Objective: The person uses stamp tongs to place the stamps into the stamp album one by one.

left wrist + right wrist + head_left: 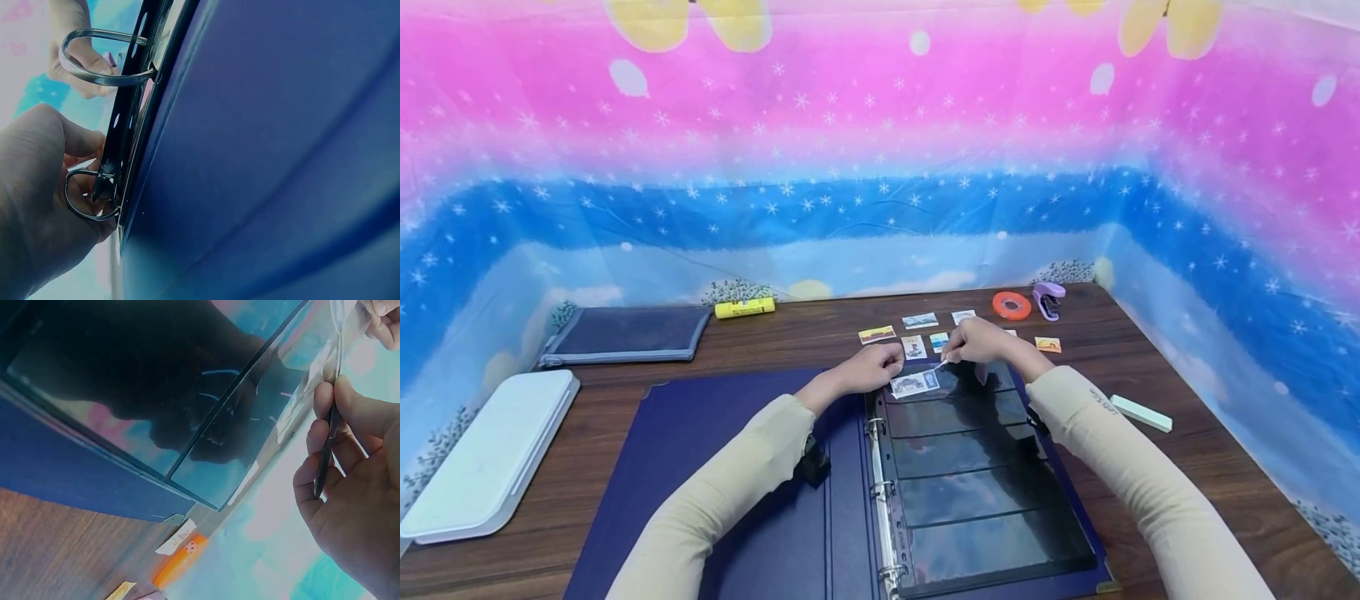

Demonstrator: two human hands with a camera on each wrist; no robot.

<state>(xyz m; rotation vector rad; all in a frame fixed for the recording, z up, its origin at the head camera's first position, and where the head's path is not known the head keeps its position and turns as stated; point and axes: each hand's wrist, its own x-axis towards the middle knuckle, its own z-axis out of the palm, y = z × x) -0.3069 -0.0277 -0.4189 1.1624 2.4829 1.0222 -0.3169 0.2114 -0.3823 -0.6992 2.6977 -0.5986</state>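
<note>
My right hand grips a pair of tweezers with a dark handle and bright tips. In the head view the tips reach the right end of a grey-and-white stamp, at the top row of a black stock page with clear pockets. Opposite, my left hand is at the page's upper inner corner. The left wrist view shows its thumb and fingers pinching the page edge beside a binder ring. The page sits in an open blue ring binder.
Several small stamps, one yellow, lie behind the binder. Orange tape and a purple stapler stand back right, a pale green bar at right. Left are a white case, a mesh pouch and a yellow glue stick.
</note>
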